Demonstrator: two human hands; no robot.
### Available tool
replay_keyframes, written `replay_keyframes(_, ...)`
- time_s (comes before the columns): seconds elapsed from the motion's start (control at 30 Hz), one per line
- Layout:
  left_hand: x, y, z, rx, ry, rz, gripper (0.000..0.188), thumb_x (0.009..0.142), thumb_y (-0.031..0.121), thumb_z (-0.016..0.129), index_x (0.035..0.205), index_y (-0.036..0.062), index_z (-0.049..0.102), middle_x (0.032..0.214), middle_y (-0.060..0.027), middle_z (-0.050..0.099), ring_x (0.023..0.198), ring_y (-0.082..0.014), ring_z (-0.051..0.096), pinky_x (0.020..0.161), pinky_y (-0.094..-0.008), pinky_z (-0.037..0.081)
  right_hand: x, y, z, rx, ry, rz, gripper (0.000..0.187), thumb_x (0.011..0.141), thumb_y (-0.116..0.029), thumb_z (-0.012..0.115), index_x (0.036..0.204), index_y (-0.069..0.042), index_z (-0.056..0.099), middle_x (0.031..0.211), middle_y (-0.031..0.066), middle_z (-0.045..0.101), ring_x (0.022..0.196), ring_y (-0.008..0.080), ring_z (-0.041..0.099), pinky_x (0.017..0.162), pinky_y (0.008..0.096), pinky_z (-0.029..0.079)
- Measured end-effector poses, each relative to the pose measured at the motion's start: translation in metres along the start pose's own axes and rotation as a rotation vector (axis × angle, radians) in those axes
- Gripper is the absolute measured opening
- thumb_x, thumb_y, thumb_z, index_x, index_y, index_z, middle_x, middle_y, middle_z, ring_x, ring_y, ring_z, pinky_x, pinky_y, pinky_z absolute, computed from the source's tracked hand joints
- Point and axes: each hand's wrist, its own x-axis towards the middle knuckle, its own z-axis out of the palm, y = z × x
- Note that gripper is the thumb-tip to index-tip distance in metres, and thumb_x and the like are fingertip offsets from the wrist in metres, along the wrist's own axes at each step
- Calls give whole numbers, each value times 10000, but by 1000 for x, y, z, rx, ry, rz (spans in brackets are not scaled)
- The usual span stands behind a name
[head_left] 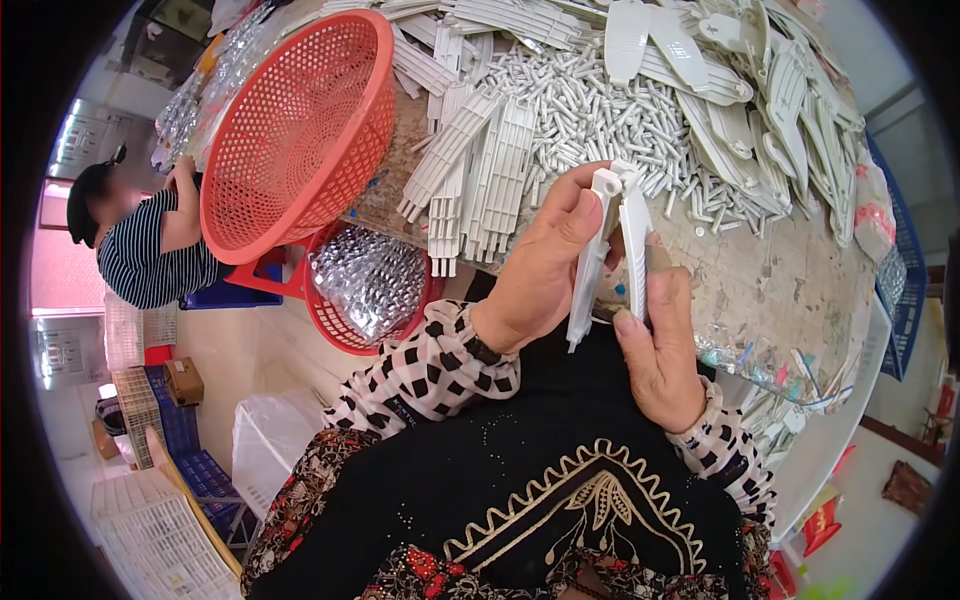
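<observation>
From afar I saw the left hand (530, 270) and right hand (664, 372) each gripping a white strip (586, 292), tops close, probably for aligning; pins (612, 122) lay near, likely for reach

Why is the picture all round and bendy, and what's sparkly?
Head view: straight edges bend toward the rim, as wide fisheye lenses do, with dark corners; head view: bright glints speckle the silvery bundle in the lower red basket; head view: both hands look fairly sharp.
</observation>
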Motion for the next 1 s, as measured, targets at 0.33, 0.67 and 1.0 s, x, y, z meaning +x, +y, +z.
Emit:
replay_keyframes(0.33,-3,1,-6,15,111,-9,508,960,239,572,1366,-26,419,1263,-176,572,1173,-223,546,1036,-365,403,5,-1,1,-87,-78,108,641,898,-125,607,1467,-37,323,927,160,401,756,295,467,674,357,431)
replay_keyframes(0.67,4,-12,-14,11,242,-131,295,1008,259,506,1117,-1,591,985,-26,630,879,-84,570,807,-236,455,14,0,8,-115,-180,311,598,924,-166,598,1429,25,340,943,154,481,823,267,496,733,330,431)
replay_keyframes(1.0,0,18,-26,632,-165,-376,300,984,168,522,1238,10,506,1026,-62,634,920,-106,614,785,-253,495,27,4,-10,-140,189,98,357,899,-148,641,1212,1,555,995,139,520,800,237,552,755,317,462)
